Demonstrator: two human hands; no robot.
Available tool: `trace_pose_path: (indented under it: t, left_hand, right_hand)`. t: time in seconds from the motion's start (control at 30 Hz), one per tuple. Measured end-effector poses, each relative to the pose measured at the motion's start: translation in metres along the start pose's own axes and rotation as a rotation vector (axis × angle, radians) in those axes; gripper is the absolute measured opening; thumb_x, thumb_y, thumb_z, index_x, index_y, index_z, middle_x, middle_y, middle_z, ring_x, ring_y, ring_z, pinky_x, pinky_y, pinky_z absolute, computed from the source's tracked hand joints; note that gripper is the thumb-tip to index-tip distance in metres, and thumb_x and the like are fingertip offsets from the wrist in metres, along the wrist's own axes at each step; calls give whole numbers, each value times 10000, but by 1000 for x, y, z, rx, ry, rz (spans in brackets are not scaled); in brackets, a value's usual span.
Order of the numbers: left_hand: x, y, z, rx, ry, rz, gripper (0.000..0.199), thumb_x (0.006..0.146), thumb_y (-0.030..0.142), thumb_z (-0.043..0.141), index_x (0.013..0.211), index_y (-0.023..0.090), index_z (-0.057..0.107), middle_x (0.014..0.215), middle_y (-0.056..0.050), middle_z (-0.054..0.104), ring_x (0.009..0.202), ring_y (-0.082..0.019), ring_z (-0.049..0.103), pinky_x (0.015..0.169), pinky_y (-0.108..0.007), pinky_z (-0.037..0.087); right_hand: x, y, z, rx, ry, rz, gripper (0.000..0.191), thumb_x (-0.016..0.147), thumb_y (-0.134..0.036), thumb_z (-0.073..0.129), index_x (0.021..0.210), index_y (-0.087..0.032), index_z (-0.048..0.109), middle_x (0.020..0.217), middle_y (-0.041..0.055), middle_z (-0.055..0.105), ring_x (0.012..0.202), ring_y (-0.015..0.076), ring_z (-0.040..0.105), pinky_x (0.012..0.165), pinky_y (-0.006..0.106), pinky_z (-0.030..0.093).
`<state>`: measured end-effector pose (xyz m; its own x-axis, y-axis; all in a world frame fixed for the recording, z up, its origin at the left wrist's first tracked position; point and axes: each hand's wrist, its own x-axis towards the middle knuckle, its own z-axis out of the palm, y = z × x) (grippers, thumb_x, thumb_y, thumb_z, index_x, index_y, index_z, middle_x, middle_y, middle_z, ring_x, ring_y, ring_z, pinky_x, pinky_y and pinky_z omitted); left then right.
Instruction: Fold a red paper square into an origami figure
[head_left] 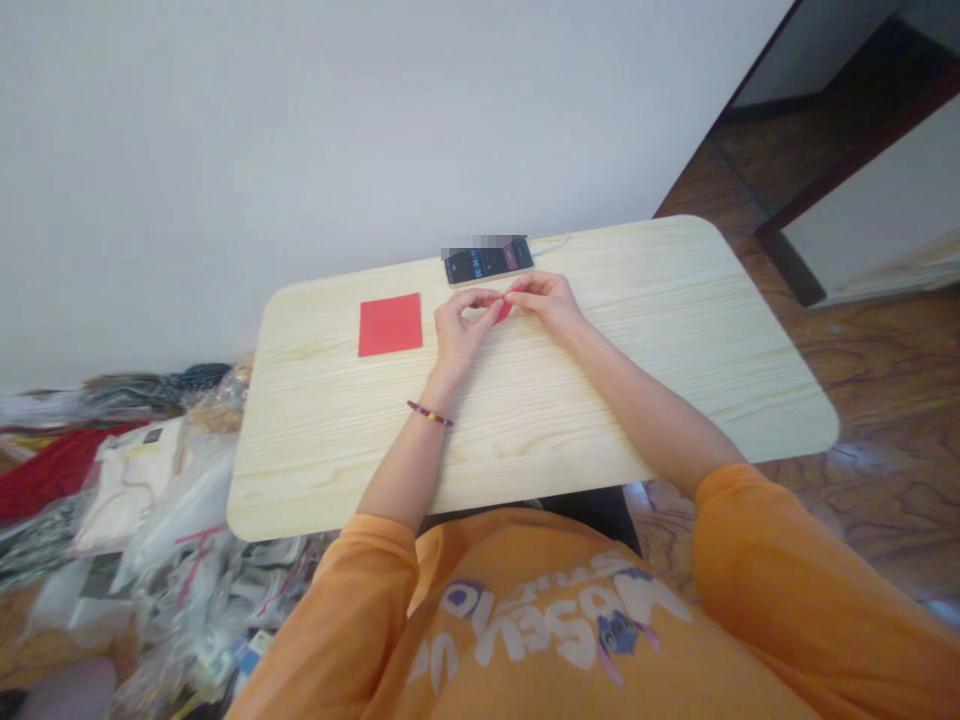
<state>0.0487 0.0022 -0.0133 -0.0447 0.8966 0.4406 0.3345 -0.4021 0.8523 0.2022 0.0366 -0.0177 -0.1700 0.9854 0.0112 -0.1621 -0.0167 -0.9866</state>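
Both hands [456, 328] [553, 300], nearly closed, pinch small red piece [504, 311].

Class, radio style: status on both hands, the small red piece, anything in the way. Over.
Left hand and right hand close together, pinching small red piece. Flat red square apart, to the left. Phone just beyond hands, not between them.

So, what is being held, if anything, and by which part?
A small red piece, pinched by the left hand and right hand; the exact part cannot be told.
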Motion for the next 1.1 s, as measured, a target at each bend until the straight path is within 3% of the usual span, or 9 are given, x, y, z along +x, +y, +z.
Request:
trace_pose_path:
  t: [0.57, 0.83, 1.1]
  left_hand:
    - [0, 0, 0, 8, -13, 3, 77, 765, 263, 679, 794, 203, 718, 832, -25, 725, 782, -152, 637, 793, -295, 494]
    - [2, -6, 3, -121, 8, -169, 158, 719, 339, 738, 770, 190, 731, 808, -42, 739, 768, -168, 665, 768, -305, 503]
    - [0, -4, 0, -54, 4, -117, 135, 718, 324, 742, 749, 193, 740, 795, -43, 740, 786, -169, 663, 796, -311, 500]
  right_hand:
    - [-1, 0, 1, -19, 0, -6, 353, 502, -395, 822, 647, -173, 590, 582, -34, 578, 521, 72, 436, 505, 226, 310]
    - [3, 0, -1, 26, 53, -35, 364, 508, -409, 815, 680, -179, 592, 653, -24, 627, 518, 63, 433, 478, 217, 294]
    - [-2, -5, 1, -31, -28, -10, 300, 534, -357, 806, 726, -159, 689, 624, -11, 637, 546, 82, 485, 521, 233, 332]
